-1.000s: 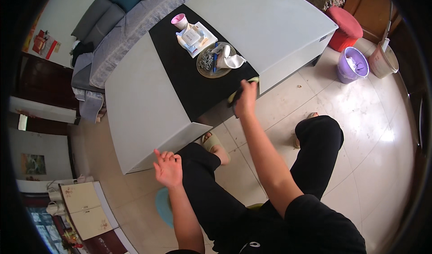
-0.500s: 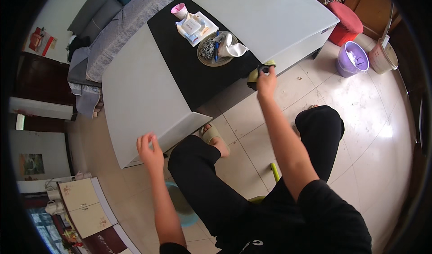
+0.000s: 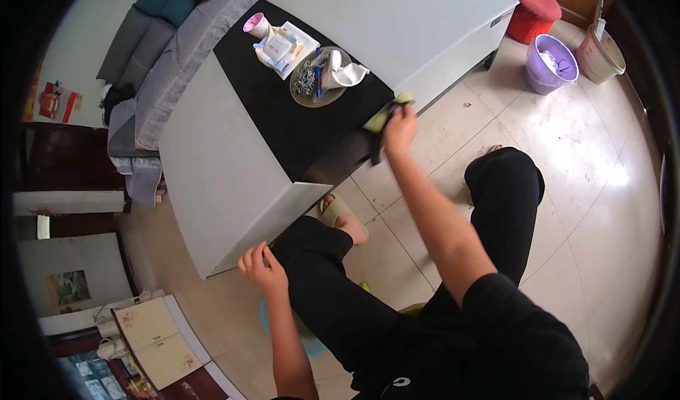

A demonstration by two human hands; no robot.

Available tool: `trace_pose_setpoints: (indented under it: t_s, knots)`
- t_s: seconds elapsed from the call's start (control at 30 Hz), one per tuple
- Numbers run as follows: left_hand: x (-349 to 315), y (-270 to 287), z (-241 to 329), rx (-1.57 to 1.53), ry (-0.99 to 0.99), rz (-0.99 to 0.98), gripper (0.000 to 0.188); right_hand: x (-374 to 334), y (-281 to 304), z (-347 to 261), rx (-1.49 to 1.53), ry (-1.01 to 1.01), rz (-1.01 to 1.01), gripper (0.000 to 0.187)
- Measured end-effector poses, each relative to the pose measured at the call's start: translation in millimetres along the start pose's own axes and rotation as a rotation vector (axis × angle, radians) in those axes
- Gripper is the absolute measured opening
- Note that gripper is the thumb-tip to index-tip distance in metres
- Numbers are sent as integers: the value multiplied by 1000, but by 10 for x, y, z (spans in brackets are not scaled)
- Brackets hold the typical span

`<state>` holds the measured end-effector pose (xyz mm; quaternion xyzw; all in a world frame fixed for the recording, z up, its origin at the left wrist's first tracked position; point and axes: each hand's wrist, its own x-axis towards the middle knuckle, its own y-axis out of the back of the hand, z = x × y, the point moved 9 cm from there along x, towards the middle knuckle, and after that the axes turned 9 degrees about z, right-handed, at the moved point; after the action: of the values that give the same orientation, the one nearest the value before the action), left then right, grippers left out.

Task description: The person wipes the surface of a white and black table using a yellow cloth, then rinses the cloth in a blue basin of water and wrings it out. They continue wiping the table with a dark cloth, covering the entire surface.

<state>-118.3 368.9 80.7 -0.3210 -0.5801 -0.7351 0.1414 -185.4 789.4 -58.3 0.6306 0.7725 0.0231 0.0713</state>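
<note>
My right hand (image 3: 401,127) grips a floppy yellow-green and black piece (image 3: 380,119) at the front edge of the table's black centre strip (image 3: 278,113). Motion blurs it, so I cannot tell its exact kind. A dark strap-like part hangs below. Loosely bent and holding nothing, my left hand (image 3: 264,266) hovers between the near left table corner and my left knee. On the black strip rests a round glass bowl (image 3: 312,102) containing small silvery metal pieces, a blue pen (image 3: 319,82) and a white item. Beside it lie a packet of wipes (image 3: 278,46) and a pink cup (image 3: 256,25).
Light grey panels (image 3: 212,152) flank the black strip. At the right stand a red stool (image 3: 530,7), a purple bucket (image 3: 545,74) and a pale bin (image 3: 598,60). A blue basin (image 3: 312,346) sits beneath my left leg. A sofa (image 3: 166,70) runs along the far left.
My right hand has shifted slightly left and down with the green and black piece, whose dark part now hangs lower. My left hand has moved right and down toward my knee.
</note>
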Motion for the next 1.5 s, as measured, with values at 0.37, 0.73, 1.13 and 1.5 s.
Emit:
trace_pose_setpoints:
  t_s: [0.37,0.73,1.13,1.5]
  knots:
    - [74,-13,148,73,-14,18,9,-1449,-721,865,-141,-335,-464,44]
    - [78,-68,299,53,-42,5,9,99,-768,1402,-65,-179,-112,50]
    - [182,-201,482,-38,-82,-30,9,-1111,-1235,2337,444,-901,-381,27]
    - [228,-281,392,-45,8,-82,7,310,-666,1821,-88,-347,-172,33]
